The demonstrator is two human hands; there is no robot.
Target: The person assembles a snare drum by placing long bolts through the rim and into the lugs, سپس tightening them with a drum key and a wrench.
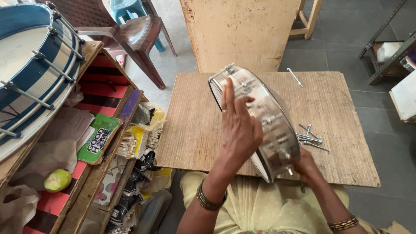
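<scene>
Steel drum [264, 125]: shiny shell with tuning lugs round its side, tilted on edge over the near part of the counter [195, 125], between the two hands.
Left hand [238, 130]: fingers straight and spread, palm flat against the drum's open face; nothing clasped.
Right hand [305, 167]: at the drum's lower rim, touching it; grip hidden behind the shell, cannot tell how it closes.
Rods [310, 138]: loose metal pile on the counter just beside the drum; single rod [295, 77] lies well apart at the far edge.
Bass drum [34, 73]: blue and white, on the cluttered shelf to the left.
</scene>
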